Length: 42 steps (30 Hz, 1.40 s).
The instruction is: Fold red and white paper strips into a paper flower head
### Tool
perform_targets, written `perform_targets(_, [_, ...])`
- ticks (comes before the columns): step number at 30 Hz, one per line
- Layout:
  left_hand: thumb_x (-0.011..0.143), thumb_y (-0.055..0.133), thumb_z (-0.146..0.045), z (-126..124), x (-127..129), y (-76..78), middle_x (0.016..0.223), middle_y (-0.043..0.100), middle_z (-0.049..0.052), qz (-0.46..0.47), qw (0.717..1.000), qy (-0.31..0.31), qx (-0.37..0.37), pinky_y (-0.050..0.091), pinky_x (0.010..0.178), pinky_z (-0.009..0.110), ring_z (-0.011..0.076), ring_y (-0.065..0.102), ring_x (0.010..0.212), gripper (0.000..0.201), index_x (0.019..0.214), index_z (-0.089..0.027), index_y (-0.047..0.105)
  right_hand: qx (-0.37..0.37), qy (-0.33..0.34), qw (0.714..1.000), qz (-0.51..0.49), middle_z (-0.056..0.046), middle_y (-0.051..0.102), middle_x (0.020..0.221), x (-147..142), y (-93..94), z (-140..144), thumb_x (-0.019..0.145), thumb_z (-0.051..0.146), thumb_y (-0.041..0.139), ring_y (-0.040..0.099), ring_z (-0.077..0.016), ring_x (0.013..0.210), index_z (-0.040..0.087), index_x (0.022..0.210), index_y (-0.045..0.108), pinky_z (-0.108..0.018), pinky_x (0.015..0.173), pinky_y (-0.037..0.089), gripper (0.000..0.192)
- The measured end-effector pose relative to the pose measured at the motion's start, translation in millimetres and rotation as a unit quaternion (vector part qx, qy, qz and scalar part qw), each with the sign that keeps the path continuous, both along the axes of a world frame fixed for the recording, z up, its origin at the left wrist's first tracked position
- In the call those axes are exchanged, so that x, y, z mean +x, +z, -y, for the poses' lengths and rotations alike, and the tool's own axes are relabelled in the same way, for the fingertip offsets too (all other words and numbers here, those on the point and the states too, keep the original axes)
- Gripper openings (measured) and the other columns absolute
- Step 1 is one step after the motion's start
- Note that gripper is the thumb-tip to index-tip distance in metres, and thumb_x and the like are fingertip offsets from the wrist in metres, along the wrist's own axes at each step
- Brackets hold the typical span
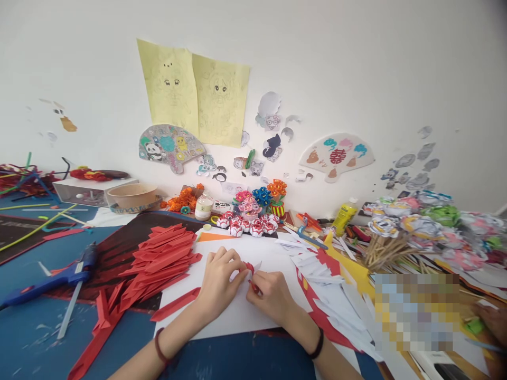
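Over a white paper sheet [209, 322], my left hand [222, 278] and my right hand [273, 296] meet at a small red-and-white folded paper piece [250, 267]. The fingers of both hands are closed on it, and they hide much of its shape. A single folded red paper strip [176, 304] lies beside my left wrist. Left of the sheet is a pile of folded red strips [158, 264]. Folded white strips [328, 290] are spread to the right of my right hand. Finished red-and-white paper flowers [249, 226] sit beyond my hands.
A blue glue gun [81, 269] with a glue stick lies on the left. Along the wall stand a tan bowl [132, 196], a jar [203, 207] and a yellow bottle [344, 216]. Paper flowers on sticks [384, 232] crowd the right. Another person's hand [493, 319] shows at the right edge.
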<state>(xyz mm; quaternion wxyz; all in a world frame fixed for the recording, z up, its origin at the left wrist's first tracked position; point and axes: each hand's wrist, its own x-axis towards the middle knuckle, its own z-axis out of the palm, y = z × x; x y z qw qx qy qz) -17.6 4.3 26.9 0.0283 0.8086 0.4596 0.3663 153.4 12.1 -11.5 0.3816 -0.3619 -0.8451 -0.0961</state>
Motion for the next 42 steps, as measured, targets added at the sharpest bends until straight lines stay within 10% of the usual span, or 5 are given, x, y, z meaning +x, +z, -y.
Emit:
perform_targets(10, [0.092,0.056,-0.028,-24.4,-32.1,13.5,0.083,0.064,0.002,0.036,0.990,0.089,0.102,0.027,0.073,0.036,0.0200,0.048,0.082,0.017,0.081,-0.022,0.067,-0.036,0.039,0.998,0.039,0.004,0.048,0.051,-1.3,-12.2,9.9,0.073,0.012,0.049,0.033,-0.0082,0.044,0.018,0.057,0.045,-0.026,0.048,0.019,0.018])
perform_targets(19, [0.091,0.055,-0.031,-5.3,-15.8,12.3,0.087,0.061,0.002,-0.053,0.996,-0.057,0.044,0.028,0.072,0.035,0.0194,0.049,0.082,0.015,0.083,-0.021,0.061,-0.011,-0.014,1.000,-0.021,0.004,0.047,0.054,-0.2,-9.9,4.5,0.080,0.014,0.050,0.038,-0.0082,0.046,0.018,0.060,0.047,-0.024,0.050,0.025,0.021])
perform_targets(42, [0.097,0.041,-0.019,-7.1,-5.1,6.9,0.086,0.055,0.005,-0.123,0.992,-0.024,0.031,0.029,0.066,0.035,0.0205,0.044,0.080,0.020,0.082,-0.019,0.055,-0.077,0.050,0.995,-0.040,0.004,0.045,0.053,0.8,-2.6,4.6,0.084,0.014,0.048,0.036,-0.0091,0.046,0.019,0.059,0.046,-0.023,0.049,0.028,0.026])
